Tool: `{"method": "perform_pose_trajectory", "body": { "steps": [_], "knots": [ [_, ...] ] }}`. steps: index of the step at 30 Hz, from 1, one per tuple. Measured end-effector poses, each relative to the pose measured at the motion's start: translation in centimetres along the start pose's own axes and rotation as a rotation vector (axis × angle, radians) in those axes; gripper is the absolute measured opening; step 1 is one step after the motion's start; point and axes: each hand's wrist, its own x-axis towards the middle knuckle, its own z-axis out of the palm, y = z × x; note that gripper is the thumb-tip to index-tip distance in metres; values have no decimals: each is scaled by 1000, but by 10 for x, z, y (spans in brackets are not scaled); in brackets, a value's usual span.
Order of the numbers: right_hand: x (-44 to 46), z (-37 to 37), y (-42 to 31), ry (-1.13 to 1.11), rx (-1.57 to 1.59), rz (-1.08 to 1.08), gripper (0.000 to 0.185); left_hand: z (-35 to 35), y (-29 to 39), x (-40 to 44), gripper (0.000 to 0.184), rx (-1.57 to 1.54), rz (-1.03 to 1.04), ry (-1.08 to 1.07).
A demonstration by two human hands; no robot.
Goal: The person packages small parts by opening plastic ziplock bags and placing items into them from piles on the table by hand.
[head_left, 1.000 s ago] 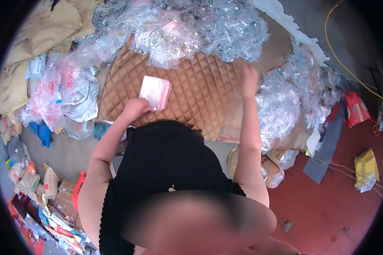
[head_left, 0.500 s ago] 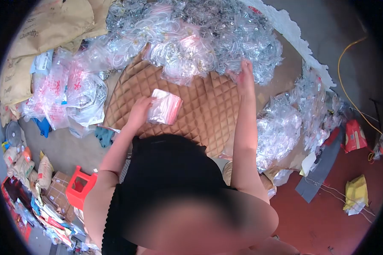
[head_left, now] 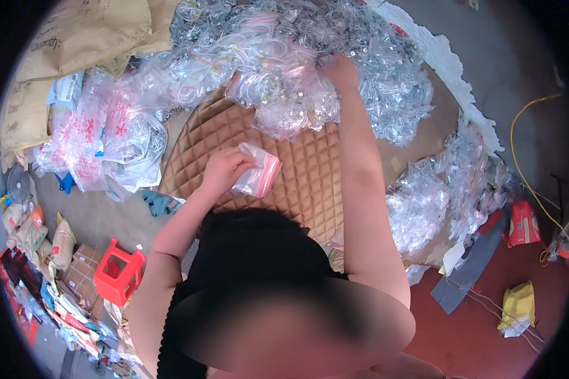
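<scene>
With the left hand [head_left: 223, 170], pinches the upper-left edge of the red-striped clear bags [head_left: 267, 179] — stacked just right of and beneath the fingertips [head_left: 245, 164], on the brown quilted pad [head_left: 319, 180]. Farther right, with arm outstretched, reaches with the right hand [head_left: 342, 71] over the heap of clear packets [head_left: 392, 82] — cannot tell whether clenched or grasping any.

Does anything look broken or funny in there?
The white strip beyond the heap of clear bags looks odd: its edge is jagged, as if torn. The yellow bag also seems stray, lying on the red floor away from the heap.
</scene>
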Motion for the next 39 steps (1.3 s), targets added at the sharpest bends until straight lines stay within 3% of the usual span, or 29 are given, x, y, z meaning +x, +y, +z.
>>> {"method": "perform_pose_trajectory", "body": {
  "steps": [1,2,3,4,5,6,8,9,11,15,19,20,21,23,26,27,28,29,31,33,34,35,36,39],
  "knots": [
    [-8,-3,11,0,-6,-4,54,-7,0,-4,18,38,-68,-81],
    [-24,-11,22,89,265,-86,47,-9,-1,-5,18,75,-135,-160],
    [-32,-17,32,174,538,-167,41,-5,-3,-4,18,69,-137,-154],
    [-35,-28,34,168,532,-168,41,2,-5,-5,15,-42,-222,-23],
    [-39,-39,37,220,302,-318,35,7,-5,-9,13,-151,-310,102],
    [-44,-51,38,271,70,-458,31,8,-6,-9,13,-154,-315,89],
    [-40,-66,21,245,-15,-506,30,5,-10,7,13,138,-12,92],
    [-33,-67,12,216,-99,-569,29,2,-4,14,13,138,-3,92],
    [-14,-50,0,211,-263,-604,27,-6,9,27,13,472,221,205],
    [26,-22,2,247,-485,-799,31,-17,2,27,17,492,249,192],
    [18,-32,-1,248,-638,-646,16,-23,-7,12,48,477,104,93],
    [2,-45,4,309,-506,-579,16,-21,-13,8,59,410,8,77],
    [-19,-59,8,363,-376,-509,16,-25,-11,5,59,404,7,89],
    [-72,-94,12,585,-86,-606,18,-35,-4,2,73,234,-364,-183],
    [-136,-126,24,411,176,-651,22,-16,-19,1,55,228,-107,-104],
    [-168,-141,16,141,349,-419,21,-13,-20,2,47,235,9,-110],
    [-193,-147,11,-135,513,-175,20,-8,-6,9,36,284,-21,-160],
    [-211,-141,11,-142,519,-170,20,2,-8,13,39,202,91,-159],
    [-243,-118,11,-380,1080,-304,24,18,9,14,42,121,199,-166],
    [-274,-92,6,-492,1249,-198,26,22,45,11,37,-223,162,-324],
    [-285,-79,5,-609,1366,-77,25,22,49,2,37,-226,164,-335],
    [-293,-67,7,-724,1478,42,25,22,52,-5,33,-181,351,-375],
    [-303,-59,9,-706,1522,19,21,22,55,-11,29,-134,539,-410],
    [-325,-52,14,-495,1243,-7,18,27,57,-34,24,-187,483,-415]
  ]
}}
